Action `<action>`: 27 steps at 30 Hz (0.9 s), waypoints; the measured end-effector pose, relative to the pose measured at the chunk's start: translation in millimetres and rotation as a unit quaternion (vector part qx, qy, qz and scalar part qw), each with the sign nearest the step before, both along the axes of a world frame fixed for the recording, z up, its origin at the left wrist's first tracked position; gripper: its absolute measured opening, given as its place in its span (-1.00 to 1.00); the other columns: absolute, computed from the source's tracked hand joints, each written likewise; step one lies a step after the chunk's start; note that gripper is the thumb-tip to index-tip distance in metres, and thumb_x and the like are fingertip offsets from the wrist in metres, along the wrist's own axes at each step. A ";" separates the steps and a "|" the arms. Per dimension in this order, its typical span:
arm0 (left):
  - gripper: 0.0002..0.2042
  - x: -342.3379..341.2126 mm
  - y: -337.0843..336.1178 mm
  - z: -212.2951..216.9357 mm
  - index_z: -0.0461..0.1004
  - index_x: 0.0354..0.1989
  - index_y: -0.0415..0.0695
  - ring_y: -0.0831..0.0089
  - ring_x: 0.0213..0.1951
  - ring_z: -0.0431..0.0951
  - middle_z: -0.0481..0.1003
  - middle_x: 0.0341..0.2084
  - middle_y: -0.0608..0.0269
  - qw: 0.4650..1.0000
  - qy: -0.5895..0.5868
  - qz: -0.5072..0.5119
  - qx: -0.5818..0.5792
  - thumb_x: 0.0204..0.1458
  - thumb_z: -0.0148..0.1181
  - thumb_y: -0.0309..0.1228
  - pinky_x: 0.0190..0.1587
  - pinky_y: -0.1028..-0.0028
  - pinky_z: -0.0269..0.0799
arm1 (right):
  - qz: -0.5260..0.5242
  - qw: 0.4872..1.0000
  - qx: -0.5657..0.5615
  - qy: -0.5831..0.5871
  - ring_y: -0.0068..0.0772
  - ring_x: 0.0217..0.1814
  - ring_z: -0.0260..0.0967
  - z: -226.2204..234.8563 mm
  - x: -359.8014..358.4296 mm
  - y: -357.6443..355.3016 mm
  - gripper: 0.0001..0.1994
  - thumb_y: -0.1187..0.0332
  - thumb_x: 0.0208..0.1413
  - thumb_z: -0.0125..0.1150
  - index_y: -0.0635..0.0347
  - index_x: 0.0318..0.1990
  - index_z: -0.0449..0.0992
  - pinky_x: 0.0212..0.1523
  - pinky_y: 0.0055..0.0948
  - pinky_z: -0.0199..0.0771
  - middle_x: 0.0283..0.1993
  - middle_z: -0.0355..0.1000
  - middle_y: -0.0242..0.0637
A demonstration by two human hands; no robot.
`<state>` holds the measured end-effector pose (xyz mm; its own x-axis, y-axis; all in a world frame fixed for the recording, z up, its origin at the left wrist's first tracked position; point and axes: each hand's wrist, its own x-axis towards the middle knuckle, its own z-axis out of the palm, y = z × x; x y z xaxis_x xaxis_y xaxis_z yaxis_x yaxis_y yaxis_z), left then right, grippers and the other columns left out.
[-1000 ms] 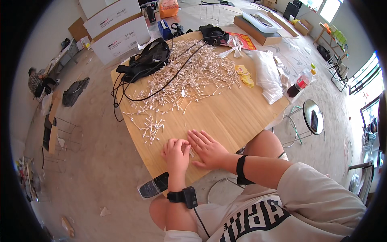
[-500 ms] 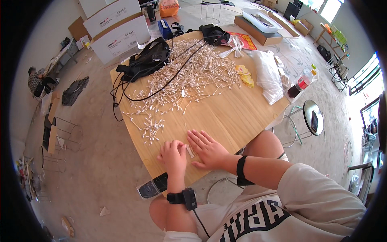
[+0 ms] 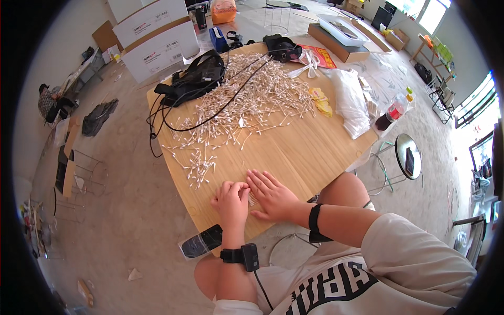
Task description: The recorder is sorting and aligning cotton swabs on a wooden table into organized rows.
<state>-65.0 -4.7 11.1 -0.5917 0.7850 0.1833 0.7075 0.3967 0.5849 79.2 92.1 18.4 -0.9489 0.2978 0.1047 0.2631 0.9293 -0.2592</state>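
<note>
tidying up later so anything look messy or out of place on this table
Yes. Cotton swabs lie loose across the far half of the wooden table, with black cables running through them. A phone overhangs the near edge.

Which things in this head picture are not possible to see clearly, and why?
- Small bundle of swabs: mostly covered between the left hand and right hand; count unclear.
- Swab pile: single sticks too small, partly under the black cables.
- Phone: half hidden below the table edge.
- Black bag: contents hidden.
</note>
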 end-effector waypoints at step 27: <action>-0.91 -1.8 -1.6 0.2 0.66 -0.36 0.07 0.27 -0.06 0.46 0.47 -0.30 0.39 0.999 -0.025 -0.012 0.024 0.03 0.38 -0.25 0.03 0.08 0.13 | -0.004 1.000 -0.001 -0.008 -0.05 0.69 -0.32 2.9 0.4 -2.2 -0.06 -0.18 0.20 -0.01 0.43 0.50 -0.04 0.63 -0.11 -0.35 0.62 -0.18 0.06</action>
